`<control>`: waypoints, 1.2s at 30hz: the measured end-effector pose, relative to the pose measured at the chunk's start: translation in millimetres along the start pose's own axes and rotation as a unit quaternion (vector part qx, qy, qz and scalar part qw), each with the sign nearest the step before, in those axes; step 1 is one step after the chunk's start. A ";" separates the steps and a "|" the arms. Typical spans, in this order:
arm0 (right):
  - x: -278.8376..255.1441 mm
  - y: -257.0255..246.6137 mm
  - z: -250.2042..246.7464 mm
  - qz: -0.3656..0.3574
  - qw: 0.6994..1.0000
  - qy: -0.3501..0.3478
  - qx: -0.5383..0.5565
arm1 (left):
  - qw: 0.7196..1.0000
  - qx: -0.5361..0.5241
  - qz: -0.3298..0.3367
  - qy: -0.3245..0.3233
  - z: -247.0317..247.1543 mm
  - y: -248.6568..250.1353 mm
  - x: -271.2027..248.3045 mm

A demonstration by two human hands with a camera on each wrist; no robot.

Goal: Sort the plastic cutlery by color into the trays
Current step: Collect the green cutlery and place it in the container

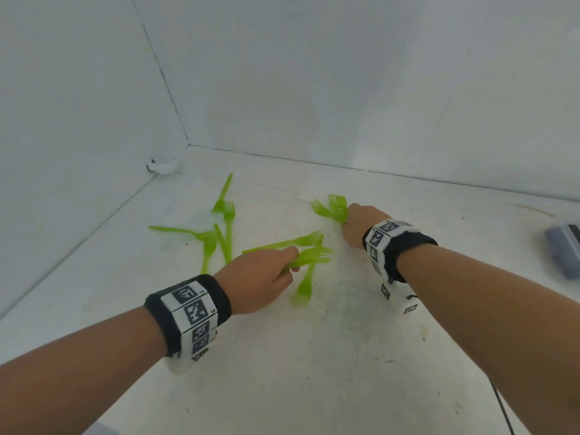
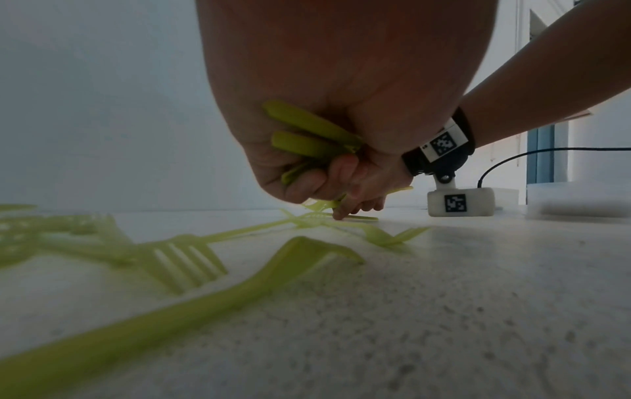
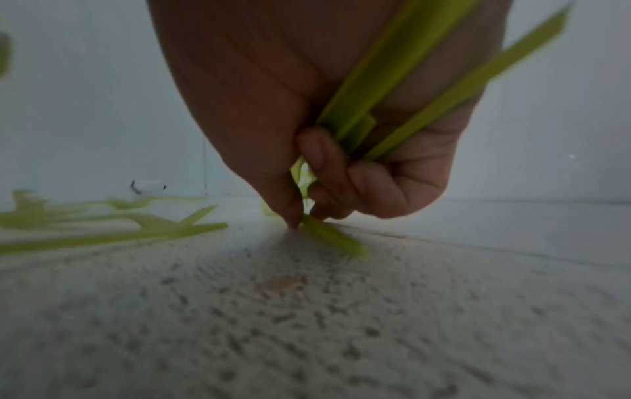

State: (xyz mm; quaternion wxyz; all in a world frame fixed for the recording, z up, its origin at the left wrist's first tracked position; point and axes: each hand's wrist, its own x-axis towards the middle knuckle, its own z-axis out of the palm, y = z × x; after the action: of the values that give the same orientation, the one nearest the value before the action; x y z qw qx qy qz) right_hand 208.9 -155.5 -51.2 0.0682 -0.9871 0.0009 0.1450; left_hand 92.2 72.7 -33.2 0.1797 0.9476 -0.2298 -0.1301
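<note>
Both grips are clamped on bundles of bright green plastic forks. Left hand (image 1: 257, 277) curls its fingers round several fork handles, their heads fanning out beyond the knuckles, and its fingertips (image 2: 341, 214) reach down to the white speckled bench (image 1: 282, 372) toward one more fork lying there. Right hand (image 1: 361, 224) likewise holds a bunch of handles in its curled fingers, fork heads sticking out past it toward the far wall, while thumb and forefinger (image 3: 293, 216) pinch at the end of another green handle (image 3: 333, 237) that touches the bench

Loose green forks (image 1: 219, 230) lie scattered just beyond and to the outer side of the left grip, some crossing one another, and one more fork (image 1: 304, 287) lies close beside that hand, between the two grips. Only green pieces show in these views. A grey-blue container (image 1: 565, 252), blurred at the edge of the head view, sits well out to the outer side of the right grip; it may be one of the trays, though I cannot tell

Judging by this, the gathering is partway through: both hands are loaded, roughly half a dozen forks are left on the bench, and nothing green is seen in any tray yet. Collecting the rest and carrying the bundles to a tray remains to be done
</note>
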 end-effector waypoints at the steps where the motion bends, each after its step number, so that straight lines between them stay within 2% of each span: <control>1: -4.0 0.4 -1.6 0.010 1.000 -0.016 0.013 | 1.000 -0.012 0.003 0.011 0.5 2.8 0.2; 4: -13.7 6.6 -3.0 0.031 0.990 -0.015 0.139 | 0.996 -0.076 -0.010 0.041 3.1 12.2 2.1; 7: -25.7 12.0 -1.4 0.032 0.946 0.015 0.323 | 0.971 -0.215 -0.068 0.085 5.5 21.9 10.3; 10: -50.8 5.3 -3.5 0.027 0.887 0.039 0.459 | 0.917 -0.351 -0.123 0.142 4.5 34.4 29.3; 12: -71.3 -1.2 -1.9 0.017 0.855 0.047 0.516 | 0.869 -0.446 -0.149 0.156 0.8 45.5 43.5; 14: -91.3 -5.5 3.3 0.001 0.838 0.042 0.544 | 0.822 -0.529 -0.153 0.144 -2.5 55.2 55.4; 16: -107.6 -4.6 11.2 -0.011 0.829 0.033 0.558 | 0.801 -0.567 -0.134 0.138 -2.1 63.8 63.7; 19: -129.7 8.9 19.5 0.026 0.838 0.083 0.539 | 0.797 -0.578 -0.125 0.124 5.7 75.5 68.1; 21: -142.5 25.6 26.3 0.071 0.844 0.160 0.506 | 0.799 -0.580 -0.120 0.103 11.8 83.4 68.3; 22: -148.6 34.7 29.7 0.095 0.837 0.200 0.500 | 0.804 -0.577 -0.114 0.086 14.7 87.8 67.5; 24: -159.1 50.2 32.4 0.132 0.795 0.251 0.536 | 0.830 -0.549 -0.088 0.036 21.0 98.4 63.8; 27: -170.7 61.8 29.3 0.132 0.724 0.216 0.641 | 0.865 -0.498 -0.037 -0.045 32.1 120.0 52.8; 29: -176.2 64.9 30.0 0.115 0.707 0.188 0.672 | 0.878 -0.475 -0.018 -0.062 40.3 133.2 46.1; 31: -177.8 69.2 35.4 0.120 0.698 0.196 0.678 | 0.890 -0.452 -0.025 -0.043 47.2 139.7 42.7; 32: -179.4 74.0 38.0 0.135 0.680 0.209 0.690 | 0.889 -0.455 -0.044 -0.033 49.8 141.7 41.4; 35: -184.3 93.7 41.8 0.179 0.596 0.235 0.746 | 0.855 -0.509 -0.101 -0.015 50.2 145.3 39.0; 36: -186.1 99.6 42.3 0.180 0.582 0.233 0.758 | 0.849 -0.517 -0.106 -0.012 50.2 147.0 39.8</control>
State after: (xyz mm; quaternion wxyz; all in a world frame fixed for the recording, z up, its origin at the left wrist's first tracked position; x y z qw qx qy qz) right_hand 16.4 -251.7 -51.4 0.7620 -0.5560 0.3039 -0.1338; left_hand 52.8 -82.5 -26.2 0.6257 0.7349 -0.0295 -0.2599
